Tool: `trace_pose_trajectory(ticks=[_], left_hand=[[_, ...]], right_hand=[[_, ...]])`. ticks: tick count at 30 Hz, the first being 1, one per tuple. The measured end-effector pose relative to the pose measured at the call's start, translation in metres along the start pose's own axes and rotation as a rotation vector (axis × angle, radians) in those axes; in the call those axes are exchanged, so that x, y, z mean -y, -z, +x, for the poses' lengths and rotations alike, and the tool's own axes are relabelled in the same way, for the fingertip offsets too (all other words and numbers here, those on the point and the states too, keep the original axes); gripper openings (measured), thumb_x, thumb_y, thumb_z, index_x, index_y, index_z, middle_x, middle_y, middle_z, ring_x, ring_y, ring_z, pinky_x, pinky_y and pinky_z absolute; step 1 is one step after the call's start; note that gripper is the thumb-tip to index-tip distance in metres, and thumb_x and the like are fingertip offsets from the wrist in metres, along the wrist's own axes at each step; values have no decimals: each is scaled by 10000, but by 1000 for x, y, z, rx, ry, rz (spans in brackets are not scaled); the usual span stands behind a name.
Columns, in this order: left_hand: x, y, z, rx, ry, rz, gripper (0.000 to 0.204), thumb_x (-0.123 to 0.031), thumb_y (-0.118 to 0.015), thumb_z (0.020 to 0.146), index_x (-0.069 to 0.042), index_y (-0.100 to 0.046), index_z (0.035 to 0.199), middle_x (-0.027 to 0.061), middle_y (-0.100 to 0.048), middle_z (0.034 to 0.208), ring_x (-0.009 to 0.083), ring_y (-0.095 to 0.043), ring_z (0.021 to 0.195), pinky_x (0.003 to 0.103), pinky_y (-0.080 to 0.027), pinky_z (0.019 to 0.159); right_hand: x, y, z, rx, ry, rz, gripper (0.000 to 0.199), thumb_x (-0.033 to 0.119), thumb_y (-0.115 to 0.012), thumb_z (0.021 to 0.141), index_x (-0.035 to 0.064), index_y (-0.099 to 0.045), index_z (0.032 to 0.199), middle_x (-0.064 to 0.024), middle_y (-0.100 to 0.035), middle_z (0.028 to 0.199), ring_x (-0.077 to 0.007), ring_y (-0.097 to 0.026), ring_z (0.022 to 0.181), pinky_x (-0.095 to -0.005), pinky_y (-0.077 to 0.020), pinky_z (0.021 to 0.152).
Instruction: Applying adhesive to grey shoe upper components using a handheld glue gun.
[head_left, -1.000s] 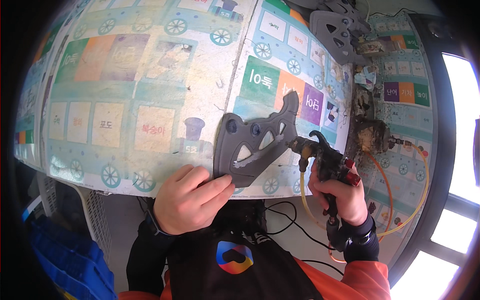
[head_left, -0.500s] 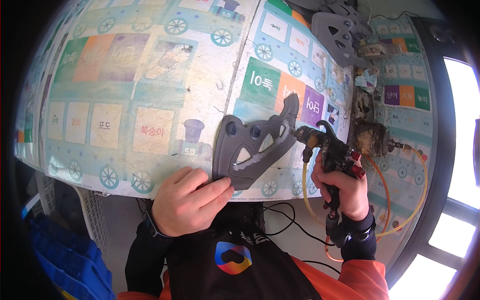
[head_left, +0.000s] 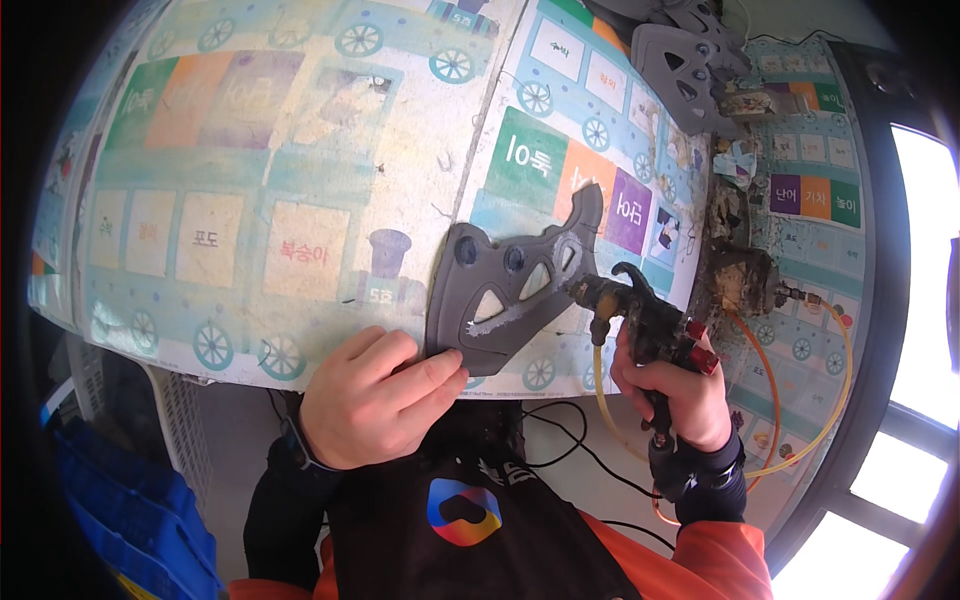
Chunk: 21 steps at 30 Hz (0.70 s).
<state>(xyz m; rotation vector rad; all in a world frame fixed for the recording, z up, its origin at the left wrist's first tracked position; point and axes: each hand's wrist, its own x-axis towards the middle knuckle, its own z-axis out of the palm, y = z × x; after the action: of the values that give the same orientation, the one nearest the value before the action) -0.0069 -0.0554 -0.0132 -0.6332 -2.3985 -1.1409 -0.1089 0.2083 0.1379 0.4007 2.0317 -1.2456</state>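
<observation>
A flat dark grey cut-out piece, perhaps foam or rubber, lies on the paper-covered table. It has two round dimples, several openings and a curved horn at its far right. Whitish wet-looking coating streaks the surface around the openings. My left hand pins the piece's near left corner, fingertips on its edge. In my right hand is a spray gun, gripped by its handle, fingers wrapped round. Its nozzle points left, close to the piece's right edge. Whether spray is coming out cannot be seen.
More grey cut-out pieces are piled at the far right. A grimy block-shaped fitting with a metal connector stands right of the gun. A yellowish hose and an orange hose loop there. Blue crates stand at lower left.
My right hand has brought the spray gun slightly left and nearer to me, its nozzle shifting down along the piece's right edge. My left hand stays on the same corner.
</observation>
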Motion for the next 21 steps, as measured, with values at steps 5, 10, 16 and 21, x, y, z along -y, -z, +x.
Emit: trace_pose_trajectory(ticks=[5,10,16,21], left_hand=[[0,-1,0,-5,-4,-1,215,-24,-774,696,-58,-804,907,-10,-757,1051,186,-528,699,313,-473,618],[-1,0,1,-17,3,2,210,-26,-778,695,-60,-805,900,-14,-757,1040,183,-532,707,312,-474,620],[-1,1,0,-7,-4,5,109,-60,-788,772,-45,-783,880,2,-725,1004,171,-559,779,303,-478,627],[0,1,-1,-8,6,-3,253,-28,-757,672,-62,-811,917,-18,-761,1049,187,-540,724,305,-487,635]], right_hand=[[-2,0,1,36,-19,42,292,-58,-616,836,-13,-598,1124,-46,-628,798,-109,-527,536,-263,-382,489],[2,-10,2,-38,42,-11,235,10,-611,806,-27,-621,1038,-99,-602,700,-124,-482,500,-270,-350,499],[6,-8,3,30,-1,32,335,-74,-616,836,-17,-599,1165,-42,-641,827,-104,-528,548,-254,-387,509],[2,-7,3,101,6,62,346,-79,-625,843,-16,-611,1182,-45,-664,854,-100,-532,553,-253,-392,515]])
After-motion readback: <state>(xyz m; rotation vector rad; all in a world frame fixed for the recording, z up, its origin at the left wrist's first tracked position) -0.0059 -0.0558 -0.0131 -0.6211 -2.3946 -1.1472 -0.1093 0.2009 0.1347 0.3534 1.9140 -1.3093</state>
